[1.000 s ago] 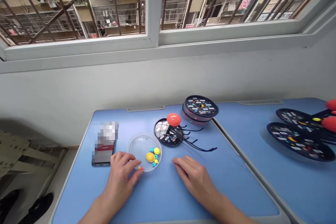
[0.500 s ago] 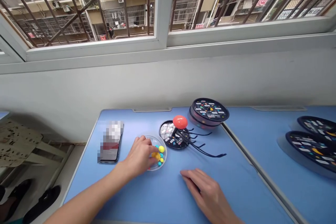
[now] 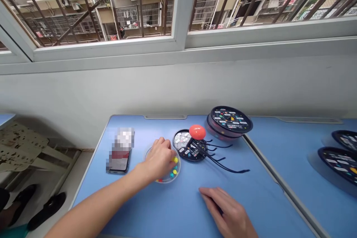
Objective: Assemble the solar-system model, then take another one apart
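My left hand [image 3: 159, 158] reaches into a clear round dish [image 3: 168, 179] of small coloured balls [image 3: 174, 172], fingers curled down over them; what they grip is hidden. Just right of the dish sits a small black disc [image 3: 184, 144] with a red-orange ball [image 3: 197, 132] on top and thin black wire arms [image 3: 223, 160] fanning to the right. My right hand [image 3: 230, 214] lies flat on the blue table [image 3: 173, 208], fingers stretched out, holding nothing.
A phone [image 3: 120, 154] lies left of the dish. A stack of black printed discs [image 3: 229, 119] stands behind the red ball. More black discs [image 3: 340, 158] lie on the neighbouring table at right. A wall and barred window rise behind.
My left hand moved from the dish's near edge forward into the dish and now covers the yellow ball. The camera shifted left. My right hand stayed flat.
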Demonstrator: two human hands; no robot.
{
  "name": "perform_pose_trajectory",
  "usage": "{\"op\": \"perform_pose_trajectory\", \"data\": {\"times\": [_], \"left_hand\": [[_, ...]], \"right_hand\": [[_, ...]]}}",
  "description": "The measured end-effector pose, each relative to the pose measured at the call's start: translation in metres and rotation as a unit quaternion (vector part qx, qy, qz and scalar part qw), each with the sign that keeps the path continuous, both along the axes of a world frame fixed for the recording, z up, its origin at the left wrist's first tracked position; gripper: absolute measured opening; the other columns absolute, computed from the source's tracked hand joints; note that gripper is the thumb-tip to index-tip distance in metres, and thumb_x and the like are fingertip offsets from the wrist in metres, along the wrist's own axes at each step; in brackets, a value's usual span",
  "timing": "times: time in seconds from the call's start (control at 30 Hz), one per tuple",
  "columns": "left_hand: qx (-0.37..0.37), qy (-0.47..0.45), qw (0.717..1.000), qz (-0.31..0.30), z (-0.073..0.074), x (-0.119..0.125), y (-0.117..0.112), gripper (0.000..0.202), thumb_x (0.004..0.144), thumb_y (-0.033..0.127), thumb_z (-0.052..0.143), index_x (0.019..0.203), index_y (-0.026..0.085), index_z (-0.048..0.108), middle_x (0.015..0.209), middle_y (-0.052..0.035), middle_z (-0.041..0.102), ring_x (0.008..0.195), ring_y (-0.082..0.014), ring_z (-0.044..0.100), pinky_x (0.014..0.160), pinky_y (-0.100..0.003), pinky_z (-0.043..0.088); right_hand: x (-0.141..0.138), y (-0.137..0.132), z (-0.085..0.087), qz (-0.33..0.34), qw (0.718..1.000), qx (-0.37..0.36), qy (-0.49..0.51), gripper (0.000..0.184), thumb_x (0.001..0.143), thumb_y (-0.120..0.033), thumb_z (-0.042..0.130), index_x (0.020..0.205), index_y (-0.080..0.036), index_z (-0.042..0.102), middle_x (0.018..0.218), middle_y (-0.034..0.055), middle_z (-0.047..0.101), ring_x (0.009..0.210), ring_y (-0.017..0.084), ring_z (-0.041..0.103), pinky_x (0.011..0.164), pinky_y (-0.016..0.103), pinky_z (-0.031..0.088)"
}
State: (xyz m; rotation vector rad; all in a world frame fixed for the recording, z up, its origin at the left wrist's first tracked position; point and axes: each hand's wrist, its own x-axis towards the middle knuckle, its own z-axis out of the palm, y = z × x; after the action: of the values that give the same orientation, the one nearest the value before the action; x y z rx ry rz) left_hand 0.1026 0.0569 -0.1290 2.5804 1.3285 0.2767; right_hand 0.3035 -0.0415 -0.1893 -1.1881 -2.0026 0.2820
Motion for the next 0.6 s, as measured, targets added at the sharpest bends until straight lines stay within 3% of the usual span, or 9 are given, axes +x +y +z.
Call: {"op": "perform_pose_trajectory", "data": {"times": [0.1, 0.2, 0.23, 0.27, 0.37, 0.43, 0.5, 0.6], "left_hand": [[-0.02, -0.035, 0.999, 0.008, -0.002, 0.002, 0.003, 0.013, 0.071, 0.012, 0.061, 0.076, 0.02, 0.071, 0.083, -0.0077, 0.058, 0.083, -0.0233, 0.047, 0.073, -0.035, 0.04], [-0.103, -0.216, 0.97, 0.049, 0.008, -0.001, -0.008, 0.013, 0.072, 0.014, 0.061, 0.079, 0.02, 0.07, 0.083, -0.0054, 0.059, 0.082, -0.0208, 0.048, 0.073, -0.033, 0.039], [-0.167, -0.298, 0.937, 0.07, 0.014, -0.001, -0.015, 0.011, 0.072, 0.017, 0.062, 0.079, 0.019, 0.069, 0.08, -0.0043, 0.06, 0.078, -0.0189, 0.049, 0.071, -0.031, 0.039], [-0.251, -0.379, 0.887, 0.085, 0.019, 0.001, -0.024, 0.009, 0.072, 0.022, 0.063, 0.079, 0.018, 0.068, 0.075, -0.003, 0.06, 0.071, -0.0162, 0.049, 0.066, -0.028, 0.039], [-0.465, -0.563, 0.677, 0.095, 0.026, 0.012, -0.054, 0.026, 0.064, 0.034, 0.074, 0.081, 0.016, 0.066, 0.071, -0.0018, 0.061, 0.064, -0.0111, 0.049, 0.062, -0.023, 0.037], [-0.542, -0.614, 0.566, 0.089, 0.023, 0.024, -0.071, 0.03, 0.061, 0.035, 0.077, 0.08, 0.014, 0.065, 0.071, -0.0028, 0.061, 0.061, -0.0088, 0.048, 0.06, -0.021, 0.035], [-0.572, -0.639, 0.507, 0.086, 0.015, 0.037, -0.082, 0.029, 0.063, 0.033, 0.077, 0.079, 0.012, 0.065, 0.073, -0.0047, 0.061, 0.065, -0.0093, 0.051, 0.061, -0.021, 0.035], [-0.579, -0.655, 0.478, 0.088, 0.004, 0.054, -0.091, 0.029, 0.063, 0.033, 0.077, 0.077, 0.011, 0.065, 0.076, -0.0053, 0.06, 0.067, -0.0096, 0.051, 0.061, -0.02, 0.036]], "right_hand": [[0.001, -0.002, 0.002, -0.009, 1.0, -0.006, 0.005, 0.017, 0.09, -0.019, 0.044, 0.086, -0.022, 0.06, 0.065, 0.0011, 0.065, 0.056, 0.016, 0.06, 0.052, 0.026, 0.05], [0.001, -0.003, 0.008, -0.026, 0.998, -0.04, 0.03, 0.015, 0.088, -0.021, 0.046, 0.086, -0.023, 0.061, 0.067, 0.0006, 0.065, 0.058, 0.016, 0.061, 0.054, 0.024, 0.051], [0.0, -0.004, 0.012, -0.032, 0.997, -0.057, 0.048, 0.012, 0.088, -0.022, 0.048, 0.089, -0.023, 0.06, 0.068, -0.0001, 0.064, 0.059, 0.015, 0.061, 0.054, 0.023, 0.051], [-0.001, -0.005, 0.016, -0.036, 0.994, -0.074, 0.073, 0.011, 0.087, -0.023, 0.05, 0.093, -0.024, 0.059, 0.069, -0.0009, 0.064, 0.058, 0.014, 0.06, 0.055, 0.022, 0.052], [-0.009, -0.006, 0.027, -0.03, 0.978, -0.1, 0.178, 0.019, 0.086, -0.03, 0.054, 0.105, -0.027, 0.053, 0.075, -0.0017, 0.064, 0.056, 0.012, 0.059, 0.056, 0.02, 0.054], [-0.013, -0.008, 0.034, -0.019, 0.967, -0.103, 0.231, 0.026, 0.086, -0.037, 0.054, 0.11, -0.028, 0.051, 0.084, 0.0006, 0.065, 0.062, 0.013, 0.061, 0.06, 0.021, 0.055], [-0.014, -0.012, 0.039, -0.013, 0.965, -0.099, 0.243, 0.033, 0.083, -0.044, 0.056, 0.112, -0.027, 0.052, 0.091, 0.0033, 0.065, 0.07, 0.015, 0.063, 0.064, 0.024, 0.056], [-0.008, -0.017, 0.045, -0.024, 0.97, -0.072, 0.233, 0.031, 0.08, -0.049, 0.059, 0.101, -0.026, 0.06, 0.089, 0.0046, 0.065, 0.073, 0.018, 0.063, 0.063, 0.024, 0.055]]}}
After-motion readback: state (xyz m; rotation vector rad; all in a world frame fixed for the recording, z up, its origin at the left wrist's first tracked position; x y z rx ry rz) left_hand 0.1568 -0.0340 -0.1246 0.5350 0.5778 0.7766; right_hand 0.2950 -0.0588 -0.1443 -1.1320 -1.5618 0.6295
